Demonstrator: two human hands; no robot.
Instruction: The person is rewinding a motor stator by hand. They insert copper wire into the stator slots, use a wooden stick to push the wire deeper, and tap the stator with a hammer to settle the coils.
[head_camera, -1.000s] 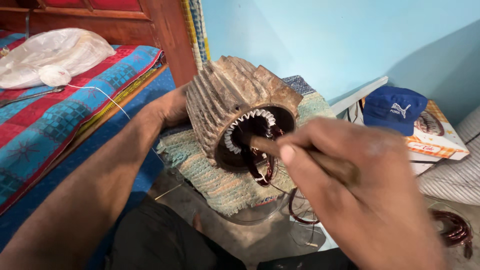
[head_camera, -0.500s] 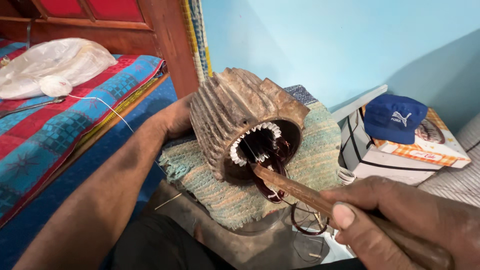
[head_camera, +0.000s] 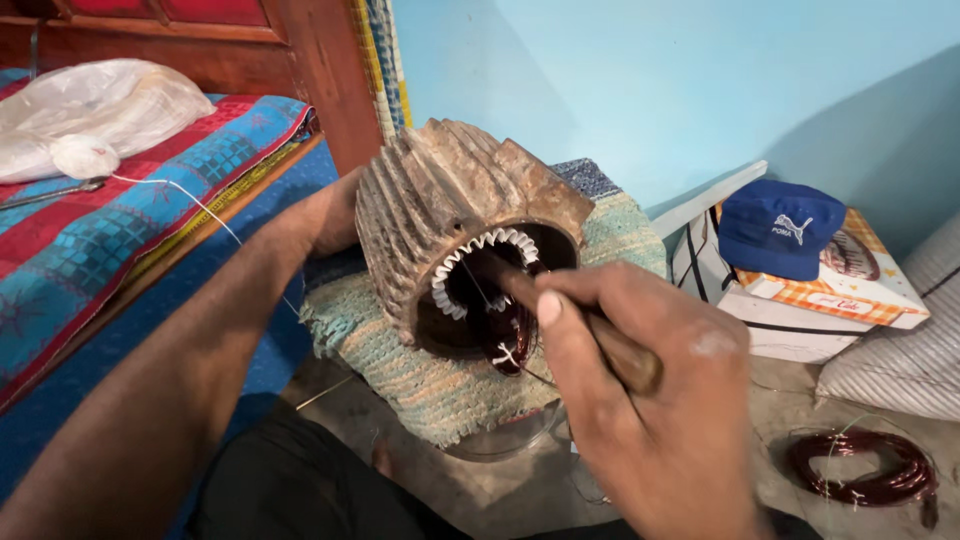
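I see the finned motor housing (head_camera: 450, 215) lying on its side on a woven cloth (head_camera: 440, 385), bore facing me. My left hand (head_camera: 325, 215) braces its far left flank, wrapped around the fins. My right hand (head_camera: 650, 400) is closed around a wooden stick (head_camera: 600, 335), whose tip sits in the bore by the copper winding (head_camera: 505, 335). The casting looks heavy and rigid; the wire and white slot paper (head_camera: 480, 250) look fragile. There's open floor at the right, toward the wire coil (head_camera: 860, 470).
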